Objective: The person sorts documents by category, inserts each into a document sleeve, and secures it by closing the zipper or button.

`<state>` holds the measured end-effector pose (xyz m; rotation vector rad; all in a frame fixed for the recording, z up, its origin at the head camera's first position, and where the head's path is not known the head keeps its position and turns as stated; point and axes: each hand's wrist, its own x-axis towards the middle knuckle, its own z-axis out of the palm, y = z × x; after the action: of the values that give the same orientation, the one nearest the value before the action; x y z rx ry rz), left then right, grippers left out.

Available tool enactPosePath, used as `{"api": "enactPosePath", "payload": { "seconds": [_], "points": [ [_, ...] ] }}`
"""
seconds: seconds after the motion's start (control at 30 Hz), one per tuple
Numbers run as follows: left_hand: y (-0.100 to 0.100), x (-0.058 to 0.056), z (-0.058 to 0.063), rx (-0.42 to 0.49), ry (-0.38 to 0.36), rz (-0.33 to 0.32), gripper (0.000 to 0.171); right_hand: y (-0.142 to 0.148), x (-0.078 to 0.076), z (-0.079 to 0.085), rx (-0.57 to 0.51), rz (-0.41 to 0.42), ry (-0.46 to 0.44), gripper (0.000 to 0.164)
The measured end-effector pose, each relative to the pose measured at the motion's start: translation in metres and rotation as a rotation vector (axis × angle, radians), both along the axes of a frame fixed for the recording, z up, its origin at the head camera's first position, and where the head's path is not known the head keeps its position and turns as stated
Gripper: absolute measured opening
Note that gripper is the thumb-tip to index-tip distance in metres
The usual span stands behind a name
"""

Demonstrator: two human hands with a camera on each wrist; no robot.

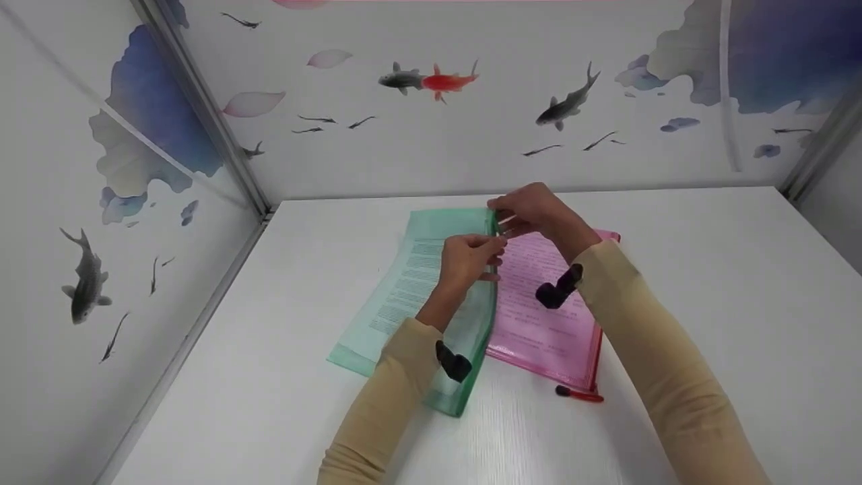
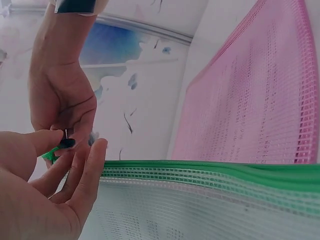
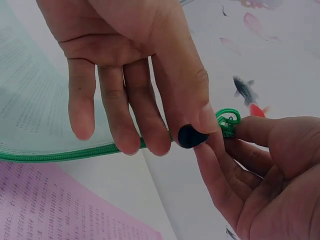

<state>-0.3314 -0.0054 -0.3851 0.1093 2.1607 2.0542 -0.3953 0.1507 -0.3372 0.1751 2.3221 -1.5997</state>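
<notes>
A green mesh zip pouch (image 1: 404,289) with printed pages inside lies across the middle of the white table, its zipped edge at the right. At the far end of that zip, my left hand (image 1: 468,263) pinches the black end piece (image 3: 192,136) of the pull between thumb and forefinger. Its other fingers extend along the zip. My right hand (image 1: 539,209) holds the green cord (image 3: 228,123) of the pull at the pouch's far right corner, just beyond the left fingertips. Fingers partly hide the zip slider.
A pink mesh zip pouch (image 1: 539,337) with printed pages lies under my right forearm, beside the green one. Its red zip pull (image 1: 582,395), with a black end, hangs toward the near side. White panels (image 1: 458,148) with painted fish border the table (image 1: 269,404) behind and left.
</notes>
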Motion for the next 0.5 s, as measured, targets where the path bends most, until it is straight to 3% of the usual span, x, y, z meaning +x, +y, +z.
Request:
{"api": "enactPosePath", "payload": {
  "seconds": [0.5],
  "points": [
    [-0.0013,0.0058,-0.0048,-0.048,-0.004,0.001,0.021,-0.0030,0.0016,-0.0016,0.040,-0.008,0.039,0.038]
  ]
}}
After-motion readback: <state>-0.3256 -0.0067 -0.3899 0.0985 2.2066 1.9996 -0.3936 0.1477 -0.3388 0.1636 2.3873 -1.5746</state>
